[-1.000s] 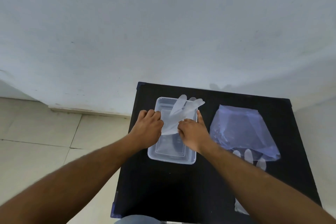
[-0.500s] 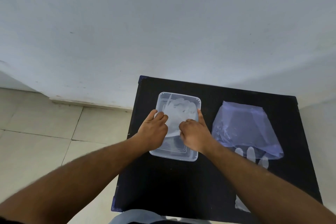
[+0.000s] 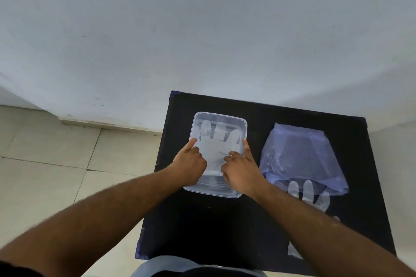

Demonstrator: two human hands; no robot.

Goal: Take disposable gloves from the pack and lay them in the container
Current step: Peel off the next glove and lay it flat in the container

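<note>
Gloves go in flat here, and this one is nearly there: a clear glove (image 3: 215,141) lies palm-wide inside the tub (image 3: 245,129), its fingers pointing at the far wall and fanned out. The tub sits on the left half of a black table (image 3: 202,220).

The left hand (image 3: 191,165) has its fingers curled, with the thumb stretched along the tub's left rim; its fingertips seem to press the cuff end, though I cannot tell whether they pinch the film or only rest on it. The right hand (image 3: 240,170) mirrors it, thumb straight along the right rim, forefinger tip pushed down onto the glove's middle, the other fingers tucked under.

To do this well, I'd say smooth outward from the centre toward the far end so trapped air leaves and the film doesn't spring back up. Lift both hands straight up and slowly; film this thin tends to cling to skin and could come away with them.

The pack (image 3: 301,155), a bluish bag, lies to the right, well apart from the tub, with another glove (image 3: 308,191) poking out of its near mouth.
</note>
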